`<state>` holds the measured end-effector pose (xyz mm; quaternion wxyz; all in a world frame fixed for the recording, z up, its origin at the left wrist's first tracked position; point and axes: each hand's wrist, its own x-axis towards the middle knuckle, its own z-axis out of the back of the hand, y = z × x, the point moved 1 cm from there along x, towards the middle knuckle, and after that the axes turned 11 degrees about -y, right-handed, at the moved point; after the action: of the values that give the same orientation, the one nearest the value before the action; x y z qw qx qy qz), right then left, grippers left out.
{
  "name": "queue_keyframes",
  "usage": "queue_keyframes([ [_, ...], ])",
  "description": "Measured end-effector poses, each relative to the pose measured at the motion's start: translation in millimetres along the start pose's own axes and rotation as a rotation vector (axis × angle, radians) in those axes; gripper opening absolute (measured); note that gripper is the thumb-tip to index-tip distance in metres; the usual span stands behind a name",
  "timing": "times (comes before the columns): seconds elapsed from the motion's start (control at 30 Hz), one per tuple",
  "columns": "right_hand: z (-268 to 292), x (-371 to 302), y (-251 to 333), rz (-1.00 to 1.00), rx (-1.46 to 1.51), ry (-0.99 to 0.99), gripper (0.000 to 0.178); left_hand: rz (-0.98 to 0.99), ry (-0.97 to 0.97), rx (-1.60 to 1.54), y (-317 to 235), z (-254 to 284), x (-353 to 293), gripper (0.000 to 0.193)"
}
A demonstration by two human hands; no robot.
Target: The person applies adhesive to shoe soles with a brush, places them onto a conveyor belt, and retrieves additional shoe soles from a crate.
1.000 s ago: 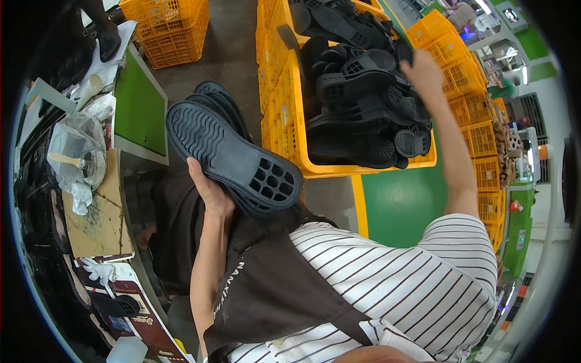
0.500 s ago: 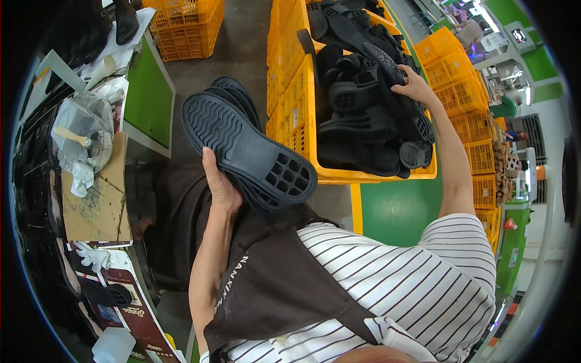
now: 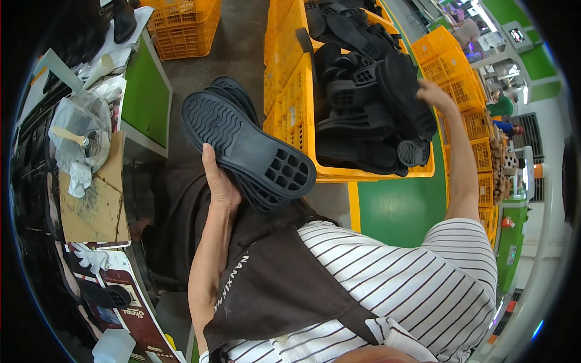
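Note:
My left hand (image 3: 221, 186) is closed around a stack of black shoe soles, its thumb lying over the near side. The top sole (image 3: 245, 142) faces up, with wavy tread at one end and square hollows at the other; more soles fan out beneath it. My right hand (image 3: 437, 97) is at the right side of a yellow crate (image 3: 375, 178), beside a dark shoe sole (image 3: 399, 88) lying tilted over the others. Its fingers are blurred at that sole's edge, so whether they grip it is unclear. More black soles (image 3: 357, 124) fill the crate.
Further yellow crates (image 3: 469, 115) are stacked on the right, and others (image 3: 184, 27) at the far left. A workbench (image 3: 91, 199) on the left carries a plastic-covered container with a brush (image 3: 71, 135), a white glove (image 3: 92, 257) and a translucent bottle (image 3: 114, 346).
My right hand has moved slightly right and down, off the sole it was touching. A sole there now lies turned, its smoother face showing. My left hand still holds its stack.

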<state>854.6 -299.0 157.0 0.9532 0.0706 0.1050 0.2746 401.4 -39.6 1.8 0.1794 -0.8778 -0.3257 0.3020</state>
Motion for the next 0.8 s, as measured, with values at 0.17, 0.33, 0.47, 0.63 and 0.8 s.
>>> queue_keyframes([
  [0.17,-43,-28,1,-0.119,0.416,-0.18,0.095,-0.001,0.002,-0.008,0,4,0,0.075],
  [0.33,-70,-48,26,0.101,-0.161,-0.207,0.127,-0.018,-0.01,0.007,1,2,-1,0.074],
  [0.47,-59,-59,42,-0.039,-0.243,-0.15,0.122,-0.05,-0.022,0.006,2,-3,-4,0.073],
  [0.63,-37,-49,20,-0.004,-0.208,-0.453,0.118,-0.031,-0.02,-0.028,3,-3,1,0.076],
  [0.8,-1,-40,90,0.16,0.572,-0.343,0.096,-0.022,-0.031,-0.066,-14,-3,-5,0.073],
])
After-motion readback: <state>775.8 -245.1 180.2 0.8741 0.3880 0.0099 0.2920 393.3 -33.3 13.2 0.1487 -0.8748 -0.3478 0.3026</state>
